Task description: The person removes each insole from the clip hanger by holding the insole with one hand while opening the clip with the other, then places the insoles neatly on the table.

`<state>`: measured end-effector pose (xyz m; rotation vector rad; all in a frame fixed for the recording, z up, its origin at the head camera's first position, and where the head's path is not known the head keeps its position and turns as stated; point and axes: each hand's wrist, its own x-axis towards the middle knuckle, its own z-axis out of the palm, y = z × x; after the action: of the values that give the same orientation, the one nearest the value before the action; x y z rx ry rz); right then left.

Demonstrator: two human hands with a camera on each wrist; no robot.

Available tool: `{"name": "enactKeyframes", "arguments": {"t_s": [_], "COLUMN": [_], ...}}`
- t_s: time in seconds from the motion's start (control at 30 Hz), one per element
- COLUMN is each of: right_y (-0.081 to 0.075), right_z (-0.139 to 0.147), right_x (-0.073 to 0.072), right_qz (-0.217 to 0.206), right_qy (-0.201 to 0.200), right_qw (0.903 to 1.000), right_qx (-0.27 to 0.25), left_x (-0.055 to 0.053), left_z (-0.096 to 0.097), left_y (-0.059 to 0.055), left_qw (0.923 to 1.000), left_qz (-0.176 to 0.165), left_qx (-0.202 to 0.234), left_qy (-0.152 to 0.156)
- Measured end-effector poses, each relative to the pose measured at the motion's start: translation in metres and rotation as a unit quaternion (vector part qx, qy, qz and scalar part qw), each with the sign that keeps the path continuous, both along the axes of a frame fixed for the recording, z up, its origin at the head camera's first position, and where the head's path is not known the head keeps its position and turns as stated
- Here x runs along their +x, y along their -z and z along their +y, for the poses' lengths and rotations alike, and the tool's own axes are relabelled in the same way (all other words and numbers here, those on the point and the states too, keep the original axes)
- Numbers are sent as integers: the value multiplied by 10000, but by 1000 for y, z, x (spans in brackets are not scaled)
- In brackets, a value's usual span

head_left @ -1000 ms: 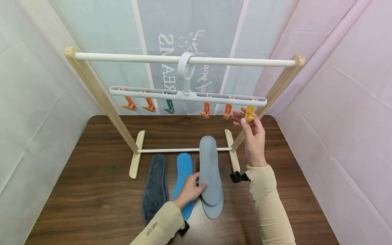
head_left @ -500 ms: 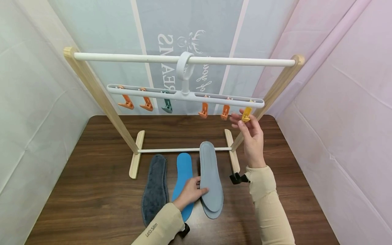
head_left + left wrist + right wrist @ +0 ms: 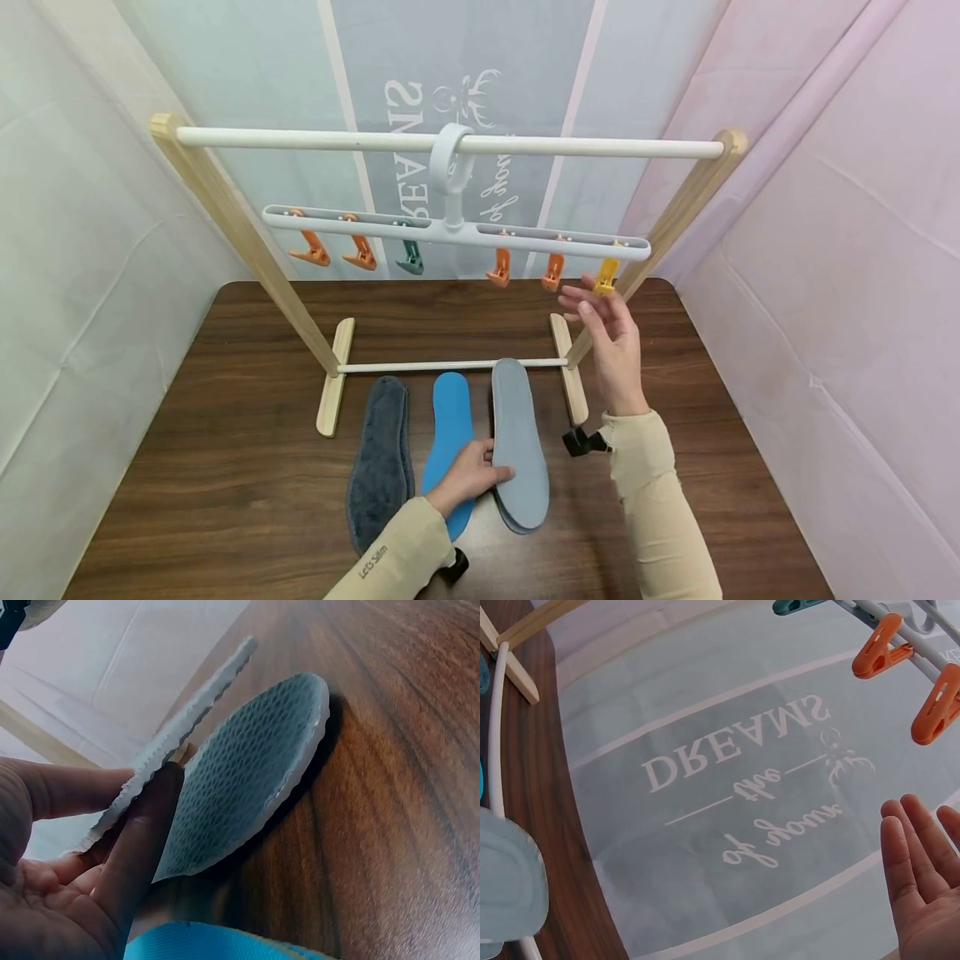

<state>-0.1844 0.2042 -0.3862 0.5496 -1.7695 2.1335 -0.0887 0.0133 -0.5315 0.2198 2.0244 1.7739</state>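
My left hand pinches the side of a grey insole between thumb and fingers. In the left wrist view that insole is tilted on edge above a second grey insole with a mesh texture, which lies on the table. My right hand is raised at the right end of a white clip hanger. Its fingers lie right behind the yellow clip, with the thumb apart from it. In the right wrist view the fingers of the right hand are extended, and the yellow clip is out of frame.
A blue insole and dark fuzzy insoles lie on the brown table. The hanger hooks over the white rod of a wooden stand. Orange clips and a green clip hang from it.
The held insole has been lowered towards me and turned, now showing a smoother face and lying over the other grey one. My right hand has shifted slightly down and left, its thumb off the yellow clip.
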Motion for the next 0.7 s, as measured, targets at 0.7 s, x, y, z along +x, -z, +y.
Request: {"name": "enactKeyframes", "arguments": {"t_s": [0.7], "right_y": [16], "right_z": [9], "right_x": [8], "right_qz": [-521], "right_qy": [76], "right_qw": [9980], "right_qx": [355], "left_x": [4], "left_z": [11], "left_y": [11], "left_qw": [9987], "left_qz": [43], "left_qx": [-399], "left_qy": [-316]}}
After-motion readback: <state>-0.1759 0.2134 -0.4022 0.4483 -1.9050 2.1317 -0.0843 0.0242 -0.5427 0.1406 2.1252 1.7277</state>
